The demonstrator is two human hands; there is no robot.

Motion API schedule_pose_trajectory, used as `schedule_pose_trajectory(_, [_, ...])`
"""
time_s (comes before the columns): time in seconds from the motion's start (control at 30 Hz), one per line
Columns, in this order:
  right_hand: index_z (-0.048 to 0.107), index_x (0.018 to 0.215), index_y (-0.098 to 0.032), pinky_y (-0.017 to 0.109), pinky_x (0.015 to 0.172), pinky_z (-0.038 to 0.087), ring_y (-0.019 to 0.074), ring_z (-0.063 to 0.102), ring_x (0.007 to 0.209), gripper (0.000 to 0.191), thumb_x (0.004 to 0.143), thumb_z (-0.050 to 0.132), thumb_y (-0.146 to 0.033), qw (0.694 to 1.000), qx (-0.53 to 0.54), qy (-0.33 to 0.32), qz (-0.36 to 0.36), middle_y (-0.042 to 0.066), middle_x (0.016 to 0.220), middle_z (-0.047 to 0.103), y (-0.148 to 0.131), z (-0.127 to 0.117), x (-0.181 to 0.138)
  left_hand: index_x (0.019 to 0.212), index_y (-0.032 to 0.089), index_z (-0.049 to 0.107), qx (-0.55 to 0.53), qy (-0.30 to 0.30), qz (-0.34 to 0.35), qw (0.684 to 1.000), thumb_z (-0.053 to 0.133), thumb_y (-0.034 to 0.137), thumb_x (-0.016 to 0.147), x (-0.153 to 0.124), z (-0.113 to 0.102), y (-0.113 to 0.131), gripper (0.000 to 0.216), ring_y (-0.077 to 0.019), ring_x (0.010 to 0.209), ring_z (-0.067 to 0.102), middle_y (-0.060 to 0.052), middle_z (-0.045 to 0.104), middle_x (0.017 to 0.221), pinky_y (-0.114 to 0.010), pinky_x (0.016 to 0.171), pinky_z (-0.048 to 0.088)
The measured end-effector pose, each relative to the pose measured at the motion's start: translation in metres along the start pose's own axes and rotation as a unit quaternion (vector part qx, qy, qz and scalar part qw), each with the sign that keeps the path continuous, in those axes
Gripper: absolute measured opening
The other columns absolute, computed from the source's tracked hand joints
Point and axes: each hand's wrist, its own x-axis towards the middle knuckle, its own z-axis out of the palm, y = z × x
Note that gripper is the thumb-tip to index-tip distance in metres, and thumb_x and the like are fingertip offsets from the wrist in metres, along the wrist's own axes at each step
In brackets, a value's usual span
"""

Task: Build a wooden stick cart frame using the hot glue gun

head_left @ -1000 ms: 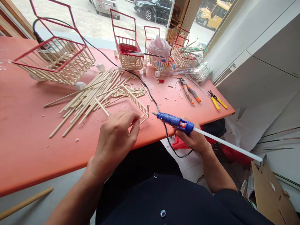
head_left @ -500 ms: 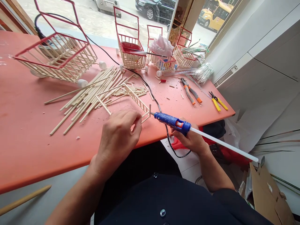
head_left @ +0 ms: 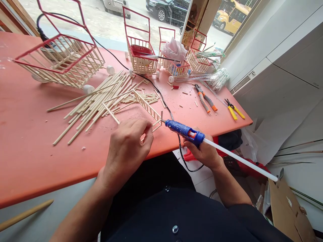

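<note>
My right hand point(head_left: 205, 152) is closed round a blue glue gun point(head_left: 184, 131) with a long white glue stick point(head_left: 239, 160) out of its back. Its nozzle touches the near end of a small ladder-like wooden stick frame point(head_left: 148, 109) on the orange table point(head_left: 30, 154). My left hand point(head_left: 127, 148) is curled, its fingertips pinching short sticks at that same end of the frame. The gun's black cord point(head_left: 164, 106) runs back across the table.
A heap of loose wooden sticks point(head_left: 98, 101) lies left of the frame. Several stick-built carts with red frames point(head_left: 63, 60) stand at the back. Orange-handled pliers point(head_left: 205, 99) and yellow cutters point(head_left: 234, 109) lie at the right. Cardboard point(head_left: 290, 208) sits on the floor.
The glue gun moved left and forward until its nozzle met the frame's end. My left hand stayed put, pinching the sticks.
</note>
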Motion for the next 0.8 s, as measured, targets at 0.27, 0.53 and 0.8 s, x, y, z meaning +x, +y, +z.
schedule_pose_trajectory(0.27, [0.058,0.099,-0.024,0.029,0.067,0.053,0.0175,0.065,0.073,0.017,0.106,0.061,-0.040,0.999,-0.043,0.010,-0.026,0.003,0.085,0.067,-0.012,0.001,0.002,0.080,0.023,0.060,-0.001,0.004,0.004,1.000,0.056,0.012,0.094,0.000,0.001,0.001,0.018,-0.0197,0.073,0.063,-0.001,0.068,0.076,-0.033,0.071,0.045])
schedule_pose_trajectory(0.53, [0.059,0.099,-0.024,0.029,0.069,0.054,0.0187,0.067,0.073,0.017,0.104,0.065,-0.039,0.998,-0.065,0.001,0.005,0.003,0.084,0.069,-0.021,-0.004,0.000,0.081,0.024,0.059,0.005,0.004,-0.010,1.000,0.056,0.014,0.096,-0.001,0.003,0.000,0.018,-0.0201,0.077,0.065,-0.001,0.068,0.077,-0.032,0.072,0.045])
schedule_pose_trajectory(0.8, [0.058,0.098,-0.024,0.029,0.064,0.050,0.0170,0.062,0.065,0.021,0.104,0.063,-0.043,0.997,-0.078,0.002,0.015,0.001,0.078,0.065,-0.022,-0.004,0.004,0.080,0.024,0.059,0.001,0.013,-0.003,1.000,0.055,0.013,0.095,0.000,0.003,0.002,0.019,-0.0200,0.073,0.063,0.000,0.067,0.075,-0.033,0.070,0.044])
